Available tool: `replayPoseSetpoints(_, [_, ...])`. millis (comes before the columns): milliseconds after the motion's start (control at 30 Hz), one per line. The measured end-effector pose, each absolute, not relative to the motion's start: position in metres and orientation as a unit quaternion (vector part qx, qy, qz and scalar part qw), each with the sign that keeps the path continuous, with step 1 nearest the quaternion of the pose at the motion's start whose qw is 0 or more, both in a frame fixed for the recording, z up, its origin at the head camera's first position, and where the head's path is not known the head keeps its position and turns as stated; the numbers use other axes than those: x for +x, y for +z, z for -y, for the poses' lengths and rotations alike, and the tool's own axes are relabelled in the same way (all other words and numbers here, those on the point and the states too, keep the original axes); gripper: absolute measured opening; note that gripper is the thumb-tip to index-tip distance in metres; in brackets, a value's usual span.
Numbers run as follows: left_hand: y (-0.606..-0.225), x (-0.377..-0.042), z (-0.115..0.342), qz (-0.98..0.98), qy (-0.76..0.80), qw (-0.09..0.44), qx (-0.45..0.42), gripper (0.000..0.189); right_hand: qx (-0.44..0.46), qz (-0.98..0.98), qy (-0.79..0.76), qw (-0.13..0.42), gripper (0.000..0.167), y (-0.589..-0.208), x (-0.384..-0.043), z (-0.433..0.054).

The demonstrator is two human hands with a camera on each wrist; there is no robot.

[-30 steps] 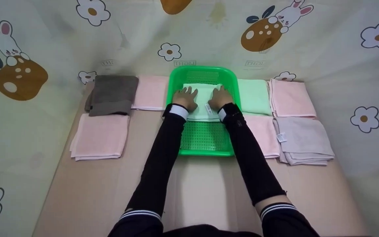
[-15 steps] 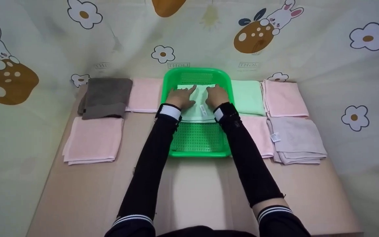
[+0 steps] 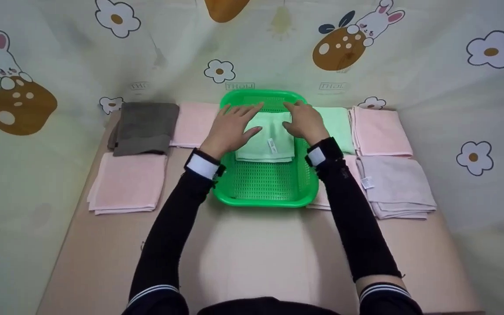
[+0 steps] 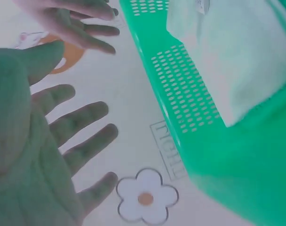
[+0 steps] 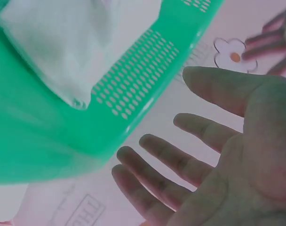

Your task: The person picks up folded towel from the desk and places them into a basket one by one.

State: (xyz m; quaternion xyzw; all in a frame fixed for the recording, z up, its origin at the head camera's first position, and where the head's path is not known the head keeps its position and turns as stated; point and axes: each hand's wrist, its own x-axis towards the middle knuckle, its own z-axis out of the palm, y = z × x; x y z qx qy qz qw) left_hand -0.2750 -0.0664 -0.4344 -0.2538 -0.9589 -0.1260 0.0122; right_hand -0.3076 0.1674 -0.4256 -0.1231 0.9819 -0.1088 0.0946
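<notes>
A folded light green towel (image 3: 265,140) with a small white tag lies in the far half of a green plastic basket (image 3: 265,202) with perforated walls. My left hand (image 3: 230,129) hovers over the basket's left side, fingers spread and holding nothing. Over the right side is my right hand (image 3: 306,120), its fingers loosely extended and nothing in them. Both wrist views show bare palms apart from the towel; the left wrist view has the towel (image 4: 237,56) inside the basket wall, and so does the right wrist view, with the towel (image 5: 77,42) at upper left.
Folded towels flank the basket: dark grey (image 3: 147,129), pink (image 3: 129,181) and another pink (image 3: 195,124) on the left; light green (image 3: 335,129), pink (image 3: 381,131) and pale grey (image 3: 396,183) on the right. One more pink towel is partly behind my right arm. A patterned curtain (image 3: 169,57) rises behind.
Both hands have lifted off the light green towel and moved apart, the left to the left and the right to the right. The towel stays in the basket.
</notes>
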Motion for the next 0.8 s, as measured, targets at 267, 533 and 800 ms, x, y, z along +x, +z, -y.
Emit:
replayPoseSetpoints(267, [-0.437, -0.228, 0.117, 0.94, -0.247, 0.038, -0.232, 0.064, -0.127, -0.973, -0.183, 0.058, 0.07, -0.434, -0.27, -0.201])
replayPoseSetpoints(533, [-0.447, -0.2, 0.163, 0.941, -0.267, 0.068, -0.196, 0.064, -0.07, -0.953, -0.294, 0.032, 0.075, -0.468, -0.238, -0.232])
replayPoseSetpoints(800, [-0.475, -0.2, 0.233, 0.953, -0.289, 0.04, -0.088, 0.069, -0.03, -0.899, -0.428, 0.086, 0.075, -0.499, -0.236, -0.235])
